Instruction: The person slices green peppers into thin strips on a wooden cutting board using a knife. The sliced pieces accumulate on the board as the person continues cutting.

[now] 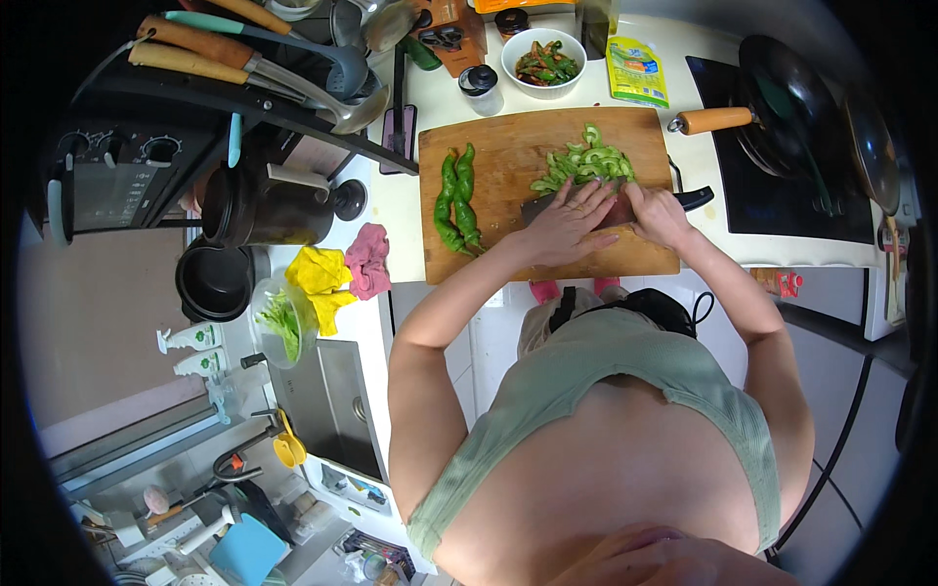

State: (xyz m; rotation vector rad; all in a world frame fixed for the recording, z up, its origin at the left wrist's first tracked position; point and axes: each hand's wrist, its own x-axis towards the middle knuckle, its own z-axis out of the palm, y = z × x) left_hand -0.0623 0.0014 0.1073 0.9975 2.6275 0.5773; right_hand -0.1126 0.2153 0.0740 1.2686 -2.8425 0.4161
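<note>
A wide-bladed kitchen knife (695, 198) lies low over the wooden cutting board (506, 132), its black handle jutting out past the right edge. My right hand (657, 217) has its fingers closed on the blade near the handle. Flat across the blade rests my left hand (574, 225), fingers somewhat spread, with a ring on one. Just beyond both hands is a heap of sliced pale-green vegetable (586, 160), partly hidden by the fingers and blade. Two whole long green peppers (464, 192) lie side by side at the board's left.
Behind the board stand a white bowl of cooked green food (544, 64), a lidded jar (481, 91) and a yellow pouch (637, 72). A wok (784, 110) sits on the hob at right. At left are yellow (319, 272) and pink cloths (368, 261) and a sink (322, 403).
</note>
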